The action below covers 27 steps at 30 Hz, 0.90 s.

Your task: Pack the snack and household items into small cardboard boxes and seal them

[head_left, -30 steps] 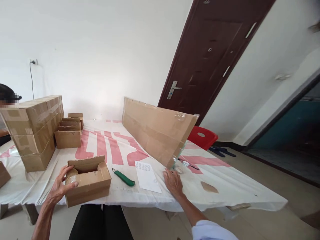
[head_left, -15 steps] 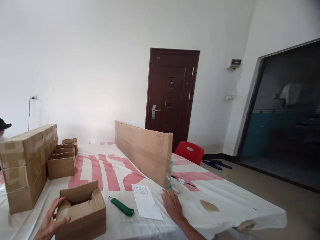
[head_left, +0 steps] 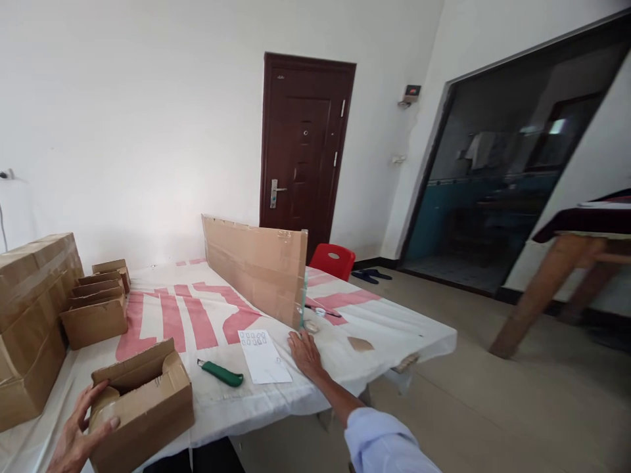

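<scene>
My left hand [head_left: 81, 426] grips the left end of a small cardboard box [head_left: 148, 420], thumb on its front and fingers at the back edge. The box's top is open, with its back flap raised. My right hand [head_left: 305, 355] lies on the tablecloth with its fingers spread, holding nothing. Just beyond its fingertips sits a roll of clear tape [head_left: 311, 326], partly behind a tall upright cardboard panel [head_left: 261, 269]. Between my hands lie a green utility knife [head_left: 221, 373] and a white sheet of paper [head_left: 263, 358] with small drawn shapes.
Stacked taped boxes [head_left: 29, 322] stand at the left, beside several open boxes [head_left: 96, 322]. A scrap of cardboard [head_left: 361, 343] and a dark thin tool [head_left: 323, 311] lie to the right. A red chair [head_left: 332, 261] stands behind the table [head_left: 394, 328]. Slippers [head_left: 372, 275] rest on the floor.
The view has levelled and swung right, bringing a wooden-legged table into sight. The left hand stays on the box; the right hand stays flat on the cloth.
</scene>
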Available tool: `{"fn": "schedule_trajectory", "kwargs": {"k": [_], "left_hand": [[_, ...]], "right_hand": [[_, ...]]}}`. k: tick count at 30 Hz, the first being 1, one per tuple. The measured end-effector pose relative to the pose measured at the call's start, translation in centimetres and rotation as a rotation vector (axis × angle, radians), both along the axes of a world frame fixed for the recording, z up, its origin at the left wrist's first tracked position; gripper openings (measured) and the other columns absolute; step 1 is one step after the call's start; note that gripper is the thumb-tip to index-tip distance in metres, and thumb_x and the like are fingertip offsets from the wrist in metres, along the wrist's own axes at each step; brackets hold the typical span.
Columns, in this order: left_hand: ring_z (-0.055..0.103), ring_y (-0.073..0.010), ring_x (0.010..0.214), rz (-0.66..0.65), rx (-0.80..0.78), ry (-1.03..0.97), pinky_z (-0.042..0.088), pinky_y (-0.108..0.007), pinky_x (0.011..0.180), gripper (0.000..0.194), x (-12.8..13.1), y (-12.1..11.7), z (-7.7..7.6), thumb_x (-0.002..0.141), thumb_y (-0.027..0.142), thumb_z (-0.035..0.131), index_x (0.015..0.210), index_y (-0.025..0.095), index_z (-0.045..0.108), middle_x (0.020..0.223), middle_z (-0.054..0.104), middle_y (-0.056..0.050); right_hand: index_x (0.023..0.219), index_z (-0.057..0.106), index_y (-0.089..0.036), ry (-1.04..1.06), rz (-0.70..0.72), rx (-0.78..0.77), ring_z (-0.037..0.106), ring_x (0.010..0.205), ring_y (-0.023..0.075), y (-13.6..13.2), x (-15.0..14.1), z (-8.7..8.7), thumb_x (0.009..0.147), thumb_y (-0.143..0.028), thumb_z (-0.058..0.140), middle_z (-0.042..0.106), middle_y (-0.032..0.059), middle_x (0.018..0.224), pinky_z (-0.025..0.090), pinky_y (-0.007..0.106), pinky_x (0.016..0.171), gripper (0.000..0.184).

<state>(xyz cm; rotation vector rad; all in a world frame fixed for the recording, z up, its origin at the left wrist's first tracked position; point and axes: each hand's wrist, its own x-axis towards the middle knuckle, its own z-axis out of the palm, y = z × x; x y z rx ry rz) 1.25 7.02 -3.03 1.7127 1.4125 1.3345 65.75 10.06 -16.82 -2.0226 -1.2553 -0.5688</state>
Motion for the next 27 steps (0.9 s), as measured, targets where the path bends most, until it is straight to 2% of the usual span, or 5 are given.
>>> {"fn": "schedule_trajectory", "kwargs": {"k": [5, 9, 12, 18, 27], "left_hand": [[0.061, -0.0453, 0.147, 0.003, 0.016, 0.002, 0.062, -0.050, 0.110, 0.076, 0.0, 0.3, -0.3, 0.071, 0.079, 0.082, 0.132, 0.033, 0.077, 0.156, 0.063, -0.008], [0.058, -0.0443, 0.149, -0.015, -0.001, 0.036, 0.057, -0.054, 0.117, 0.082, -0.6, 1.1, -0.9, 0.074, 0.083, 0.078, 0.138, 0.032, 0.074, 0.160, 0.059, -0.009], [0.059, -0.0458, 0.148, -0.006, -0.026, 0.076, 0.058, -0.054, 0.114, 0.088, -1.3, 1.7, -0.9, 0.066, 0.085, 0.081, 0.135, 0.031, 0.076, 0.157, 0.061, -0.010], [0.062, -0.0444, 0.144, -0.035, -0.052, 0.103, 0.064, -0.046, 0.104, 0.085, -1.4, 1.4, 0.1, 0.066, 0.079, 0.085, 0.134, 0.030, 0.078, 0.156, 0.062, -0.011], [0.055, -0.0456, 0.150, -0.069, -0.055, 0.095, 0.054, -0.055, 0.116, 0.083, -0.5, 0.4, 1.2, 0.069, 0.078, 0.084, 0.136, 0.030, 0.075, 0.159, 0.058, -0.012]], "right_hand": [[0.105, 0.071, -0.026, 0.013, -0.008, -0.121, 0.064, 0.102, 0.0284, -0.3, -0.3, 0.4, 0.100, -0.023, 0.059, 0.066, 0.0082, 0.101, 0.053, 0.040, 0.098, 0.014], [0.110, 0.073, -0.024, 0.026, -0.036, -0.162, 0.063, 0.103, 0.0274, -0.5, -0.4, 0.6, 0.102, -0.022, 0.060, 0.067, 0.0093, 0.110, 0.052, 0.039, 0.096, 0.015], [0.110, 0.075, -0.024, 0.026, -0.048, -0.183, 0.065, 0.105, 0.0280, -0.5, -0.5, 0.6, 0.102, -0.022, 0.061, 0.067, 0.0102, 0.112, 0.051, 0.038, 0.097, 0.016], [0.114, 0.076, -0.022, 0.027, -0.051, -0.225, 0.065, 0.110, 0.0298, -0.8, -0.6, 0.3, 0.104, -0.023, 0.056, 0.068, 0.0138, 0.118, 0.051, 0.040, 0.098, 0.022], [0.134, 0.075, -0.019, 0.056, -0.014, -0.236, 0.066, 0.119, 0.0284, -1.1, -0.6, 0.8, 0.103, -0.019, 0.054, 0.072, 0.0150, 0.127, 0.052, 0.039, 0.106, 0.038]]}}
